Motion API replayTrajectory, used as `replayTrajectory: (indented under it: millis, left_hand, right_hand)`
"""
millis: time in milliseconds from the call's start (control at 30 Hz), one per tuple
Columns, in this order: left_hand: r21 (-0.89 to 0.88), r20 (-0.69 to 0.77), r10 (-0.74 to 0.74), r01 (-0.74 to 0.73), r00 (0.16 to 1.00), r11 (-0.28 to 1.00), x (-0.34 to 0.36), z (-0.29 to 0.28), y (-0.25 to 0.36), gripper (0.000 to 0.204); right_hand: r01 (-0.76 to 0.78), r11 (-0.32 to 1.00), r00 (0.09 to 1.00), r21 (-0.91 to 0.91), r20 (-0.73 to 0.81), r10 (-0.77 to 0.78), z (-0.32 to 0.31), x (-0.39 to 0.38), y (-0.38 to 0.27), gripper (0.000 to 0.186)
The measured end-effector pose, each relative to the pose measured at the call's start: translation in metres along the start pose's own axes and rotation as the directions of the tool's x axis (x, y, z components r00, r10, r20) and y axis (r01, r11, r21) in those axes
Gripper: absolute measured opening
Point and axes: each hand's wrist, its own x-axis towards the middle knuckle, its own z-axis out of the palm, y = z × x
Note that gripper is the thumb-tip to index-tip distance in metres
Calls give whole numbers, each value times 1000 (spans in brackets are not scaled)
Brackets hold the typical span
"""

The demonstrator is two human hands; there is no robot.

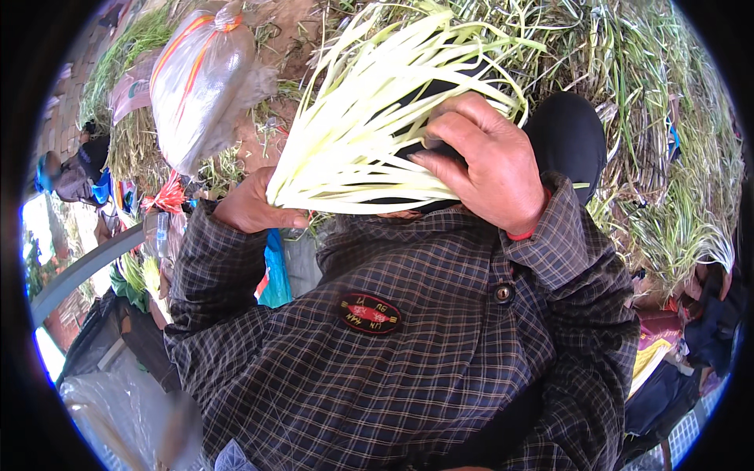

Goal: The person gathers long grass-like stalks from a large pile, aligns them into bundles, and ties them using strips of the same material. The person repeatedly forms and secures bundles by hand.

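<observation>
A fanned bunch of long, flat, pale yellow-green chive leaves (345, 133) spreads in front of my chest. My left hand (255, 204) grips its narrow, gathered end at the left, with the thumb along the lower edge. Among the loose leaves on the right side is my right hand (487, 161), fingers curled in and thumb drawn toward them. Whatever lies between those fingertips is hidden. One thin pale stalk tip pokes out past my right wrist. Beneath the bunch, dark cloth shows through the gaps, and my dark-trousered knee (569, 137) is to its right.
Heaps of green leafy stalks (636, 118) cover the ground at the right. A clear plastic sack with orange stripes (192, 90) stands at the far left, near a bundle of red strings (166, 195). Another person (78, 173) is at the left edge. Plastic sheeting (126, 408) lies at lower left.
</observation>
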Motion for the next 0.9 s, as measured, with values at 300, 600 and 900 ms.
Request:
replayTrajectory:
  millis: [300, 600, 900]
  left_hand:
    - [-58, 35, 5, -3, 999, 998, 6, 13, 6, 58]
    - [-43, 84, -50, 54, 995, 998, 9, 24, 9, 55]
    - [-114, -56, 63, -69, 996, 991, 23, 53, 7, 51]
  right_hand:
    - [-364, 671, 930, 646, 209, 303, 11, -14, -10, 46]
    - [84, 988, 995, 128, -67, -76, 15, -2, -11, 20]
    - [-97, 994, 991, 55, -90, 102, 8, -9, -1, 12]
